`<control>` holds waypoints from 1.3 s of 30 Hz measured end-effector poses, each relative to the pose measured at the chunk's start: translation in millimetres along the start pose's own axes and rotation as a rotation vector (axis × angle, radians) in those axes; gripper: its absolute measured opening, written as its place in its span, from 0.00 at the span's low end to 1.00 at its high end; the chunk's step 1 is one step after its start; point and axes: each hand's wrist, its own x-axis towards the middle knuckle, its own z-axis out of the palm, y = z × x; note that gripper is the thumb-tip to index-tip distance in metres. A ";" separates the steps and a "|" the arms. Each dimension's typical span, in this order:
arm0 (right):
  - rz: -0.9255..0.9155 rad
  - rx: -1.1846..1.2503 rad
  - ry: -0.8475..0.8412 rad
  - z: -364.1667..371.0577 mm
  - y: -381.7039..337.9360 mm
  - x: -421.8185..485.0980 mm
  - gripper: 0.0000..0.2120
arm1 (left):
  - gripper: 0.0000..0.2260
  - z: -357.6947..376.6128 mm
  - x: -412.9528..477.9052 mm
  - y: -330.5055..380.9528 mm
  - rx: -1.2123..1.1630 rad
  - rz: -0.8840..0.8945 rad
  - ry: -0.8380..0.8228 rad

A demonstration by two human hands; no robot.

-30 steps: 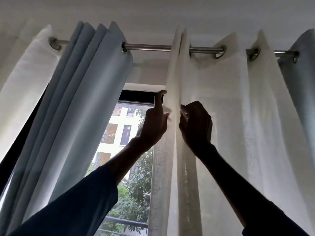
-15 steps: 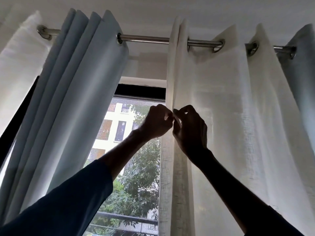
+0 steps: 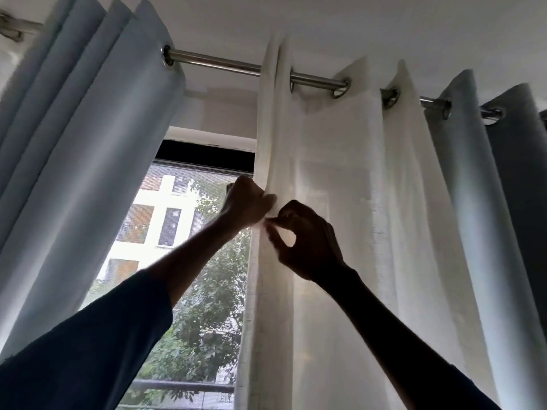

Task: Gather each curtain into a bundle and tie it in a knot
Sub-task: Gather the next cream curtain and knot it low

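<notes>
A sheer white curtain point(image 3: 340, 179) hangs from the metal rod point(image 3: 225, 64), its left edge folded into narrow pleats. My left hand point(image 3: 247, 204) grips that folded edge from the window side, fingers curled round the cloth. Just to its right and slightly lower, my right hand point(image 3: 307, 247) pinches the same edge between thumb and fingertips. A pale blue curtain point(image 3: 88, 161) is gathered in folds at the left. Another blue-grey curtain point(image 3: 485, 202) hangs at the far right.
Between the curtains is a window point(image 3: 183, 232) with a dark top frame, showing a building and trees outside. A railing point(image 3: 183, 387) runs low across the view. The ceiling is close above the rod.
Both hands have slid down the white curtain's left edge and closed on it. The left index finger, raised a second ago, is now curled. The view has tilted and shifted.
</notes>
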 end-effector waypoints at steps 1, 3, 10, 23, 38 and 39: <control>0.038 -0.029 0.091 -4.5 7.8 0.0 0.12 | 0.20 1.6 1.3 -1.7 0.040 0.016 0.002; 0.175 -0.146 0.284 -17.7 28.6 1.3 0.07 | 0.24 4.8 2.9 -7.3 0.075 0.028 0.018; 0.653 -0.310 0.251 -54.9 101.9 19.5 0.37 | 0.25 6.8 5.5 -20.9 0.092 0.074 0.012; 0.381 -0.216 0.063 6.0 13.8 71.2 0.13 | 0.25 -5.9 7.3 -32.6 0.183 0.132 -0.001; 0.254 -0.118 0.139 29.6 -18.2 25.3 0.07 | 0.21 -15.0 -1.2 -27.4 0.187 0.255 0.019; 0.250 -0.124 0.152 28.7 -19.2 20.4 0.08 | 0.21 -13.2 -3.2 -23.8 0.178 0.266 0.021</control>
